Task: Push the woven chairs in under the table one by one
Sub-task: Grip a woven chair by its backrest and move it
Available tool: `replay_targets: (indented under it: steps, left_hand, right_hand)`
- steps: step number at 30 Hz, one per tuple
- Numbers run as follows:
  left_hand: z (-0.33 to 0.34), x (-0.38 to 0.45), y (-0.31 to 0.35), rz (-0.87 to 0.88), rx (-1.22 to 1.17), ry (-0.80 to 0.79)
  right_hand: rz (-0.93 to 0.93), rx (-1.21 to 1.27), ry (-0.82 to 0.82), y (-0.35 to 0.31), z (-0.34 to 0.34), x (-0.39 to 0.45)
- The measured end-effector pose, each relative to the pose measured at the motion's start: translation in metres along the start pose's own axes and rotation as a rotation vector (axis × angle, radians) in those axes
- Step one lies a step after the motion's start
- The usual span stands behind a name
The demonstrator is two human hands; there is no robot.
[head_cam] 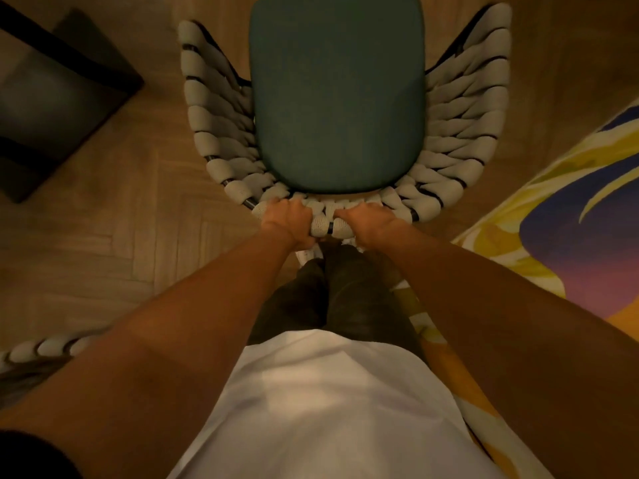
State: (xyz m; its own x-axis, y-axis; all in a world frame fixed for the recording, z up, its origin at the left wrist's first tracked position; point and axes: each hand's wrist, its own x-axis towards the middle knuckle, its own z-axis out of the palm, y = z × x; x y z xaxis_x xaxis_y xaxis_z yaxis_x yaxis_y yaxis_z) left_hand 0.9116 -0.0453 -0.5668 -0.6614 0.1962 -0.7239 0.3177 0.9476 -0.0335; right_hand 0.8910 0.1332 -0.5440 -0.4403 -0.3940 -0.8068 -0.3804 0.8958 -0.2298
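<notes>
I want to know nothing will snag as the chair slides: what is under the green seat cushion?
The cushion hides what lies beneath it. Around it show wooden floor and the chair's woven back, gripped by the left hand and right hand.

A herringbone wooden floor (103,257) carries a colourful patterned rug (570,216) at its right side and a dark box-like object (52,108) at upper left.

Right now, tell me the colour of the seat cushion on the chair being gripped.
Dark teal green, plain, seen in the head view: seat cushion on the woven chair.
</notes>
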Motion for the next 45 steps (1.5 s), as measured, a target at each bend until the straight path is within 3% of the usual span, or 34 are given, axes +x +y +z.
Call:
replay_targets:
  steps: [30, 37, 45]
  left_hand:
    - [0.080, -0.070, -0.076, -0.570, -0.600, -0.033]
    - [0.074, -0.067, -0.088, -0.556, -0.645, -0.138]
    - [0.066, -0.073, -0.074, -0.490, -0.724, 0.056]
  right_hand:
    - [-0.426, -0.664, -0.230, -0.141, -0.071, 0.093]
    - [-0.491, -0.665, -0.154, -0.137, -0.079, 0.098]
    - [-0.411, -0.718, -0.123, -0.116, -0.101, 0.098]
